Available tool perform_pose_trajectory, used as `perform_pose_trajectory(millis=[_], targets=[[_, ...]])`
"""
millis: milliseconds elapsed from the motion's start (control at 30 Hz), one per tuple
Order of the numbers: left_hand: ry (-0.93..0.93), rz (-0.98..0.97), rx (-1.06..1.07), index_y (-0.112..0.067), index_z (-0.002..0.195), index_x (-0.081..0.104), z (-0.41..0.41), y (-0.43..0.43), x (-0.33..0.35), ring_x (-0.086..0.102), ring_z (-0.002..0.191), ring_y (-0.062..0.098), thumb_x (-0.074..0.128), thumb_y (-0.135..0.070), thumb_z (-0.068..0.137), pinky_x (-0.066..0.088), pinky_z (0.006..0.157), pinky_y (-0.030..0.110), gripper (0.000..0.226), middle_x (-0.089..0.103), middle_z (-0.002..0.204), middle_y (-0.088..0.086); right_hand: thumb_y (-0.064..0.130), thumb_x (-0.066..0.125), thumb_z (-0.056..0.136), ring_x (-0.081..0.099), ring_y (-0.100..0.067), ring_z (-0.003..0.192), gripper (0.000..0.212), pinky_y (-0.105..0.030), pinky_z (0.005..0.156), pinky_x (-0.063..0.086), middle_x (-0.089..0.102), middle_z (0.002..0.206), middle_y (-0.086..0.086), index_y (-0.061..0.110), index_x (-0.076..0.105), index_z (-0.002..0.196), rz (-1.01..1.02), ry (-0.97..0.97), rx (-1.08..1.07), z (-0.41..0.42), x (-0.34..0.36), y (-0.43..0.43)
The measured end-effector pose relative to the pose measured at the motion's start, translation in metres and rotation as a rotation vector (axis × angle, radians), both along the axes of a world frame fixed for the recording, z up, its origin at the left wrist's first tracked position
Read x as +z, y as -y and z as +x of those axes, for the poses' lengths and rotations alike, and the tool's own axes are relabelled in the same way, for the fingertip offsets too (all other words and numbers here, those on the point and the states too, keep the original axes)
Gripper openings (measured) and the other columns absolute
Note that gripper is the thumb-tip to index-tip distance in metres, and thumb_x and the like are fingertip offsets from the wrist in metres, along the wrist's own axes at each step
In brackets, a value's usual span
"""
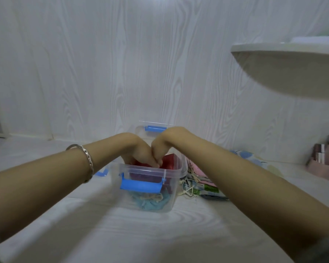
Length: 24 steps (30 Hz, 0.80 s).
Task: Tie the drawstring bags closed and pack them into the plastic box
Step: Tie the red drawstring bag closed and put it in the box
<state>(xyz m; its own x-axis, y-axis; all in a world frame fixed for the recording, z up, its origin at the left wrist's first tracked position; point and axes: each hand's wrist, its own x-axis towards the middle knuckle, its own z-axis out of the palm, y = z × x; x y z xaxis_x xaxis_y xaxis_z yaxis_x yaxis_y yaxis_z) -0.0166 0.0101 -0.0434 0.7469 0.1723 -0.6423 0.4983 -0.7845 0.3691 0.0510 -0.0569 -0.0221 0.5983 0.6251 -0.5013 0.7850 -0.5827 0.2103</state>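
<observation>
A clear plastic box (171,190) stands mid-surface on a white wood-grain tabletop (106,228) against a matching panelled wall (103,63), one blue latch (141,186) facing the camera. Inside, a red drawstring bag (169,162) sits above a blue one (150,204). The left hand (141,153) curls its fingers onto the red bag; the right hand (160,147) dips in beside it, its grip hidden. The lid (155,127) stands behind, loose bags (199,185) lie just right, and a pink organiser (325,162) sits well apart by the right edge.
</observation>
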Motion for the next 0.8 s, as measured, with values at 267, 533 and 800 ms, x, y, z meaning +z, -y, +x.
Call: perform_pose_trajectory(millis=[267, 533, 800], targets=[[-0.145, 0.270, -0.244, -0.011, 0.138, 0.042, -0.006, 0.002, -0.012, 0.055, 0.101, 0.019, 0.052, -0.034, 0.096, 0.045, 0.092, 0.029, 0.049, 0.057, 0.126, 0.006, 0.032, 0.061, 0.093, 0.056, -0.021, 0.086, 0.023, -0.032, 0.080, 0.047, 0.057, 0.090, -0.001, 0.009, 0.061, 0.089, -0.198, -0.017, -0.103, -0.013, -0.022, 0.003], [0.073, 0.040, -0.094, -0.013, 0.136, 0.047, 0.004, 0.004, 0.028, 0.056, 0.119, 0.029, 0.064, -0.022, 0.089, 0.047, 0.101, 0.039, 0.051, 0.053, 0.136, 0.010, 0.019, 0.063, 0.087, 0.055, -0.024, 0.120, 0.035, -0.038, 0.106, 0.041, 0.063, 0.127, -0.006, 0.011, 0.065, 0.121, 0.223, -0.110, 0.030, 0.008, 0.016, 0.020], [0.792, 0.060, -0.139, -0.009, 0.086, 0.054, 0.022, 0.103, 0.079, 0.055, 0.076, 0.018, 0.055, -0.004, 0.086, 0.048, 0.065, 0.028, 0.005, 0.057, 0.086, 0.008, -0.009, 0.046, 0.079, 0.063, -0.015, 0.077, 0.033, -0.030, 0.073, 0.051, 0.069, 0.078, 0.000, 0.015, 0.068, 0.076, 0.936, -0.055, -0.019, 0.013, 0.067, 0.147]])
